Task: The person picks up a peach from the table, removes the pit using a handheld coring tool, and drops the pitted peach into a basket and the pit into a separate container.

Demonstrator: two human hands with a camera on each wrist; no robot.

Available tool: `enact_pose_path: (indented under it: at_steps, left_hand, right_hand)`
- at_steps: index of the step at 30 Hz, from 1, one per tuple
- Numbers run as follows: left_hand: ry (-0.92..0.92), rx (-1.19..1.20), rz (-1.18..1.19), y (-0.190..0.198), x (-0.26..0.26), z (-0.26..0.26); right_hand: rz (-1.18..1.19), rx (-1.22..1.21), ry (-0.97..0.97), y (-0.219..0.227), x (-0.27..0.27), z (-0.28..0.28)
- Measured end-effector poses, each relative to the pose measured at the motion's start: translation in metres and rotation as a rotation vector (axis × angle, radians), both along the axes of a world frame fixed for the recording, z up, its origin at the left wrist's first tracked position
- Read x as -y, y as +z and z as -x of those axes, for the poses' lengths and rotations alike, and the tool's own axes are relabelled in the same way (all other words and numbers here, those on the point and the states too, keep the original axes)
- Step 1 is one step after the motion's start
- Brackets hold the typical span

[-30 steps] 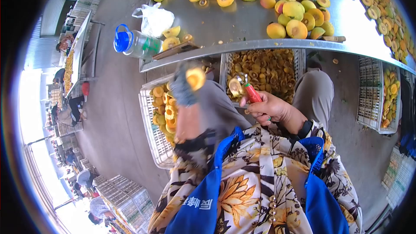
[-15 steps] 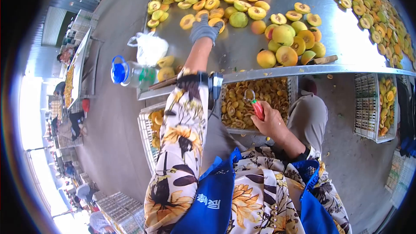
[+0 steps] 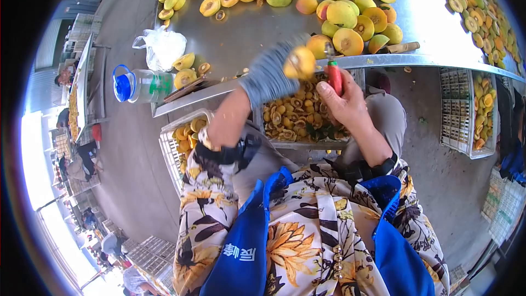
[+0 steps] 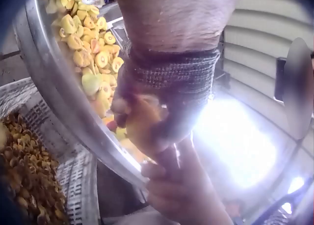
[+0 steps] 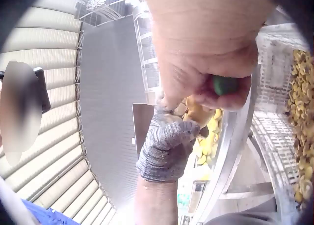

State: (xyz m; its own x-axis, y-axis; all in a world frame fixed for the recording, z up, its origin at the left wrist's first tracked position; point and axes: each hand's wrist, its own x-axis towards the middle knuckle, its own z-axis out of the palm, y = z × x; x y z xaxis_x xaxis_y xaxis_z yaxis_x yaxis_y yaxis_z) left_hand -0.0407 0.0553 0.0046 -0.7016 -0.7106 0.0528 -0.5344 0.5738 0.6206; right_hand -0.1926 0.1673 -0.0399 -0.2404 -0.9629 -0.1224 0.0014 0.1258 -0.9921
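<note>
In the head view my gloved left hand (image 3: 271, 74), a little blurred, holds a halved yellow fruit (image 3: 299, 63) over the metal table's near edge. Close beside it, my bare right hand (image 3: 350, 104) grips a red-handled tool (image 3: 335, 78) with its metal end up near the fruit. In the left wrist view the fruit (image 4: 143, 124) is in the gloved hand (image 4: 169, 95), with the other hand (image 4: 184, 185) against it. The right wrist view shows the gloved fingers round the fruit (image 5: 197, 112) and the tool's green end (image 5: 225, 85) in my right fist.
Fruit halves (image 3: 210, 5) and a pile (image 3: 348, 41) lie on the metal table (image 3: 241, 27). A bottle (image 3: 143, 85), a white bag (image 3: 164, 49) and a knife handle (image 3: 402, 47) are near its edge. Crates of fruit (image 3: 301, 143) stand below, another (image 3: 457, 115) to the right.
My left hand has come back from the fruit at the table's far side, now holding a half. My right hand has risen with the tool to meet it.
</note>
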Motion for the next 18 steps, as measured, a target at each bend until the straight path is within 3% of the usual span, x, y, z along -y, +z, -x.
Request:
enact_pose_path:
  at_steps: [2,4,5,7,8,9,11,12,13,15,16,18]
  left_hand:
    - [-0.052,0.122,-0.033,0.005,-0.025,-0.006]
    - [-0.108,-0.144,0.113,-0.006,-0.043,-0.016]
    - [-0.106,-0.145,0.115,-0.009,-0.05,-0.02]
    - [0.089,-0.619,-0.307,-0.011,-0.064,-0.028]
    - [0.144,-1.013,-0.511,-0.019,-0.077,-0.02]
    - [0.146,-1.012,-0.505,-0.026,-0.087,-0.017]
    - [0.51,-1.289,-1.024,-0.037,-0.1,-0.016]
    - [0.59,-1.292,-1.088,-0.041,-0.098,-0.016]
    - [0.595,-1.296,-1.081,-0.047,-0.095,-0.02]
    - [0.718,-1.438,-1.197,-0.052,-0.088,-0.03]
    - [0.739,-1.429,-1.083,-0.051,-0.088,-0.032]
    - [0.731,-1.403,-0.999,-0.049,-0.088,-0.036]
  right_hand:
    - [-0.063,0.078,0.068,0.011,-0.001,-0.009]
    - [-0.175,0.213,0.164,0.021,-0.006,-0.014]
    - [-0.173,0.21,0.166,0.021,-0.01,-0.018]
    - [-0.101,0.626,0.058,0.023,-0.016,-0.029]
    - [-0.122,0.704,0.053,0.027,-0.018,-0.036]
    - [-0.118,0.706,0.059,0.027,-0.02,-0.044]
    - [-0.069,0.599,0.042,0.021,-0.023,-0.061]
    - [-0.129,0.314,0.113,0.011,-0.023,-0.061]
    - [-0.128,0.314,0.122,0.012,-0.026,-0.065]
    - [0.265,-0.348,-0.023,0.017,-0.031,-0.07]
    - [0.086,-0.359,0.087,0.028,-0.037,-0.066]
    - [0.061,-0.397,0.172,0.028,-0.043,-0.061]
